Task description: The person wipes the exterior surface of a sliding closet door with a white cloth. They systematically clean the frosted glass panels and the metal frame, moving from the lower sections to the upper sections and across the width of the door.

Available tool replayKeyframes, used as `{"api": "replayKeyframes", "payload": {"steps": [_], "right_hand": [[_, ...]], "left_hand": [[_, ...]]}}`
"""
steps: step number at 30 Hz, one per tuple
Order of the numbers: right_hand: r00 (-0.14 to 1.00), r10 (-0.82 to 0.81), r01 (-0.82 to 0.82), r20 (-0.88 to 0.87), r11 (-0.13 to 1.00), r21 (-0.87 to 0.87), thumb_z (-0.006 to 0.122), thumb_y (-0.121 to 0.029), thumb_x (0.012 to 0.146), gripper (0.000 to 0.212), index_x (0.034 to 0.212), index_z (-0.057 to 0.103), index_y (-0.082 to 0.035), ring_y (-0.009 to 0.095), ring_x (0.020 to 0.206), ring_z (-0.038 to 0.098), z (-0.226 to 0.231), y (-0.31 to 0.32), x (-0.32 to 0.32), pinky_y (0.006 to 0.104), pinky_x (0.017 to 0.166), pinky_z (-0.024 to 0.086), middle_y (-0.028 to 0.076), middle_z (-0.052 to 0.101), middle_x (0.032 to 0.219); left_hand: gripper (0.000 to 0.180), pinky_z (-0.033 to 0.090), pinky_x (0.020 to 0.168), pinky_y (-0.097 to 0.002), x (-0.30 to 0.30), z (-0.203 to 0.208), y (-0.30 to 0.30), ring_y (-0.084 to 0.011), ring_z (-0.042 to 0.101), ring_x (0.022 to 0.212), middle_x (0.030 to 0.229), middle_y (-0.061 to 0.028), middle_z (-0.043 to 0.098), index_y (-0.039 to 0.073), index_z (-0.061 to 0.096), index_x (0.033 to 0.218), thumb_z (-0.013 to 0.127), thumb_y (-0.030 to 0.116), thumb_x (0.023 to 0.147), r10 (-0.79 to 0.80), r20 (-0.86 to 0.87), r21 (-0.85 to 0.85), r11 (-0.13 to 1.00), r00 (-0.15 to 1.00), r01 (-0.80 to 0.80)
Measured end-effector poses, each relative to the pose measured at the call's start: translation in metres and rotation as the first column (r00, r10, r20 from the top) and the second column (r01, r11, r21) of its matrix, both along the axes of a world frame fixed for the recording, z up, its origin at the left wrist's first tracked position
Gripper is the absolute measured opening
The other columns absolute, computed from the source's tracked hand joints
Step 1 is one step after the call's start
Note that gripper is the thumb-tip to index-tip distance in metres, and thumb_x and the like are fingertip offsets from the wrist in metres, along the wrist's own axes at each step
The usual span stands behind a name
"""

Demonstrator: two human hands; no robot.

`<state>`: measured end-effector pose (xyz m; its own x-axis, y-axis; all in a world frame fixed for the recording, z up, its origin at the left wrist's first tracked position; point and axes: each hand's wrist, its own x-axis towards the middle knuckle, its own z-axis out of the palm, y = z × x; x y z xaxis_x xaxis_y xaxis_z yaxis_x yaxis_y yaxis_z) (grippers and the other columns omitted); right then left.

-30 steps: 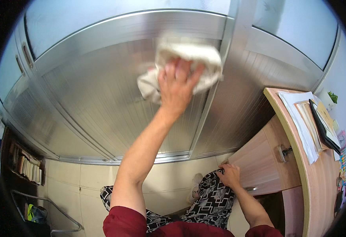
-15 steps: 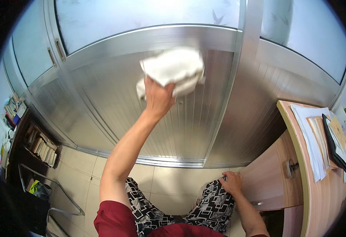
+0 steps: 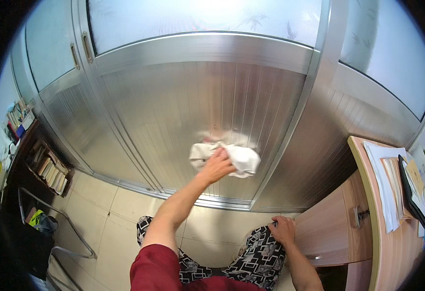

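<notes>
A white cloth (image 3: 244, 161) lies pressed against the lower ribbed metal panel of the sliding door (image 3: 173, 106). My left hand (image 3: 218, 166) is closed on it, with the arm stretched forward and the cloth bunched around the fingers. Part of the cloth's upper edge blurs into its reflection in the metal. My right hand (image 3: 283, 230) rests on my right knee, over the black-and-white patterned trousers (image 3: 258, 254). Its fingers lie bent over the knee, and a small dark object shows at the fingertips, too small to name.
At the right stands a wooden desk (image 3: 363, 194) with papers (image 3: 384, 179) and a black folder (image 3: 411, 189) on top. A shelf of books (image 3: 52, 172) and a metal-framed chair (image 3: 79, 237) are at the left. The door track (image 3: 222, 202) runs along the tiled floor (image 3: 93, 194).
My left hand has brought the cloth down the panel and slightly right, from near the upper rail to the lower part. My right hand stays on the knee. The view has shifted a little.
</notes>
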<state>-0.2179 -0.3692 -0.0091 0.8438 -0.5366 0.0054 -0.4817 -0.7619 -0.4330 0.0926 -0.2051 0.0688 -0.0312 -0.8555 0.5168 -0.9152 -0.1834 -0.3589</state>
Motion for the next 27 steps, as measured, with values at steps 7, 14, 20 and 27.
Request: {"api": "replayKeyframes", "payload": {"steps": [7, 14, 20, 27], "right_hand": [[1.000, -0.015, 0.015, 0.006, 1.000, 0.012, 0.063, -0.033, 0.072, 0.031, 0.095, 0.065, -0.012, 0.024, 0.098, 0.053, -0.004, -0.001, -0.002, 0.0373, 0.091, 0.033, 0.005, 0.064, 0.097], [1.000, 0.005, -0.005, -0.003, 1.000, -0.028, 0.064, -0.031, 0.073, 0.030, 0.095, 0.064, -0.011, 0.024, 0.098, 0.054, 0.001, 0.001, 0.008, 0.0350, 0.091, 0.034, 0.006, 0.064, 0.097], [1.000, 0.010, -0.010, -0.016, 1.000, -0.019, 0.065, -0.029, 0.073, 0.028, 0.093, 0.065, -0.010, 0.024, 0.095, 0.056, 0.001, 0.007, 0.013, 0.0358, 0.088, 0.036, 0.006, 0.065, 0.094], [0.999, 0.040, -0.039, 0.022, 0.997, -0.072, 0.067, -0.028, 0.071, 0.027, 0.093, 0.065, -0.011, 0.024, 0.091, 0.058, -0.005, 0.009, 0.016, 0.0373, 0.085, 0.039, 0.005, 0.066, 0.090]], "left_hand": [[0.057, 0.030, 0.094, -0.0471, 0.049, 0.148, 0.053, -0.0330, 0.042, 0.115, 0.122, -0.0173, 0.047, 0.010, 0.051, 0.120, 0.070, 0.013, 0.067, 0.096, -0.337, -0.731, 0.600, 0.937, -0.325], [0.047, 0.033, 0.090, -0.0478, 0.046, 0.103, 0.017, -0.0322, 0.043, 0.110, 0.114, -0.0119, 0.049, 0.023, 0.056, 0.114, 0.068, 0.017, 0.069, 0.281, 0.052, -0.686, 0.708, 0.958, -0.170], [0.046, 0.033, 0.092, -0.0464, 0.032, -0.027, 0.072, -0.0292, 0.046, 0.110, 0.113, -0.0073, 0.055, 0.022, 0.057, 0.115, 0.058, 0.011, 0.070, 0.158, -0.175, -0.166, 0.968, 0.972, -0.187], [0.055, 0.028, 0.099, -0.0476, 0.084, 0.150, 0.103, -0.0369, 0.039, 0.119, 0.127, -0.0159, 0.046, 0.012, 0.051, 0.123, 0.063, 0.010, 0.069, 0.201, -0.199, -0.736, 0.616, 0.959, -0.281]]}}
